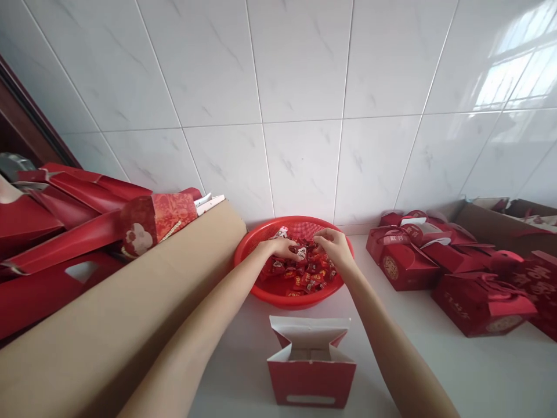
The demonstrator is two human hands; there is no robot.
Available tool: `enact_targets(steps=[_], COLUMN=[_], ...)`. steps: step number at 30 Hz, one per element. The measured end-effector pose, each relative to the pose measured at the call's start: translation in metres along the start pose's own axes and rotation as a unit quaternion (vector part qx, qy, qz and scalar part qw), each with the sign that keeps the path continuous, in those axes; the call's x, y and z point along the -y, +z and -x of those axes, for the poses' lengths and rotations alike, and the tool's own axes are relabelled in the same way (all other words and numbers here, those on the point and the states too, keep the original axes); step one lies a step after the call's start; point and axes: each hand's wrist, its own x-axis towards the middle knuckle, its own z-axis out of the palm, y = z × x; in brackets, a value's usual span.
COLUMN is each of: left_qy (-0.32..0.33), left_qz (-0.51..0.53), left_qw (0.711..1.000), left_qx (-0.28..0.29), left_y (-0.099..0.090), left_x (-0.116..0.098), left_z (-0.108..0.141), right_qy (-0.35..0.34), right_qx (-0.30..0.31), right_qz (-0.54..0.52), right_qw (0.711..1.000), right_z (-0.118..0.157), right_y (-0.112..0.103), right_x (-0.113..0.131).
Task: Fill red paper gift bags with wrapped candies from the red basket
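A red plastic basket stands against the tiled wall with many wrapped candies in it. My left hand reaches into the basket from the left, its fingers closed on a red-and-white wrapped candy. Over the basket's right side is my right hand, thumb and fingers pinched together; what they hold, if anything, is hidden. Between my forearms a red paper gift box sits upright on the white counter, its top flaps open and its white inside showing.
On the left, a large cardboard carton holds folded red boxes. Several closed red gift boxes stand to the right on the counter. Another brown carton is at the far right. White tiles rise behind the basket.
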Motion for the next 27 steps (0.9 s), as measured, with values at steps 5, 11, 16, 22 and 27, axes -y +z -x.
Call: enact_targets(steps=[5,11,16,22,27], left_qy=[0.064,0.042,0.051,0.029,-0.011], left_qz=[0.078,0.091,0.089,0.01,0.049], left_qw=[0.987,0.994,0.986,0.999,0.997], left_qx=[0.123,0.045,-0.13,-0.023,-0.064], left_y=[-0.003,-0.002,0.008,0.012,0.006], left_x=[-0.004,0.004,0.007,-0.008,-0.009], left_z=[0.007,0.003,-0.003,-0.004,0.0], right_qy=[0.017,0.032,0.049,0.037,0.037], right_qx=[-0.008,-0.029,-0.045,-0.046,-0.051], right_qz=[-0.025,-0.039,-0.045,-0.047,-0.045], right_qw=[1.0,0.998,0.997,0.997,0.997], right_z=[-0.004,-0.005,-0.004,-0.003,-0.002], right_y=[0.0,0.0,-0.001,-0.001,0.0], right_x=[-0.005,-0.004,-0.002,-0.004,-0.004])
